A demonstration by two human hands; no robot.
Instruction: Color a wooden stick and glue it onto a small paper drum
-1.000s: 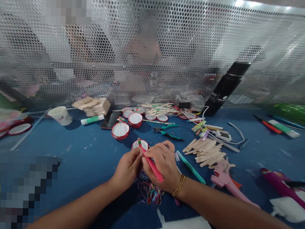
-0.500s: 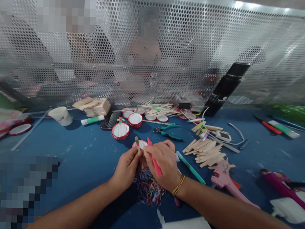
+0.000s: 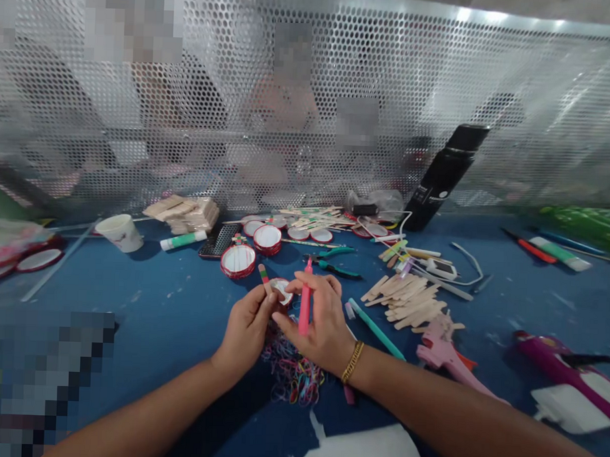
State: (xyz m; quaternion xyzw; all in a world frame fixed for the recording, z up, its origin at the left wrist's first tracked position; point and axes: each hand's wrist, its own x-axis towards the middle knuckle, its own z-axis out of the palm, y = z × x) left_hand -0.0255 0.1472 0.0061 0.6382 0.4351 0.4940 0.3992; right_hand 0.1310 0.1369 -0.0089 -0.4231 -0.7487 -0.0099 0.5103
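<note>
My left hand (image 3: 245, 328) pinches a wooden craft stick (image 3: 264, 278) with red and green bands of colour near its top. The stick points up and away from me. A pink marker (image 3: 305, 305) stands nearly upright in the fingers of my right hand (image 3: 327, 326), its tip apart from the stick. Below both hands lies a heap of coloured rubber bands (image 3: 299, 381). Just behind the fingers is a white disc with a red rim (image 3: 283, 289), partly hidden by my hands.
Loose craft sticks (image 3: 407, 300), a pink glue gun (image 3: 441, 350) and a teal pen (image 3: 379, 330) lie to the right. Pliers (image 3: 336, 266) and red-rimmed stacks (image 3: 238, 261) are ahead. A black bottle (image 3: 444, 177) leans on the perforated metal screen (image 3: 199, 118). A paper cup (image 3: 119, 233) stands left.
My right hand has drawn the marker away from the stick and turned it more upright, its fingers now spread more. My left hand still holds the stick, shifted slightly left.
</note>
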